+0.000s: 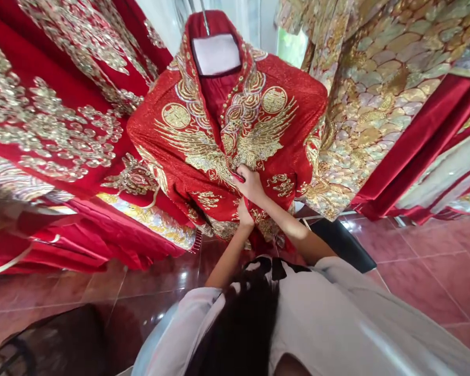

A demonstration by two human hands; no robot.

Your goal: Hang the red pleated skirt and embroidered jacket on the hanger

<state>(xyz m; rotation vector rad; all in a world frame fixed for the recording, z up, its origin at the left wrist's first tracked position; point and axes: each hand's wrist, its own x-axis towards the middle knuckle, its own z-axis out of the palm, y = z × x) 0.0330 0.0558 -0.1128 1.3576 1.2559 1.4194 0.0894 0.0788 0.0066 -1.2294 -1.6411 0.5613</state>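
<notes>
Reddish floor tiles (431,271) spread below hanging garments, a gold-patterned one (379,125) at right. At centre hangs a red embroidered jacket (207,138), its front edge pinched by the right hand (251,185), the left hand (244,214) closed lower down. Likely soft but weighty, its goldwork stiff and snag-prone; plain edges seem safest to hold.
</notes>
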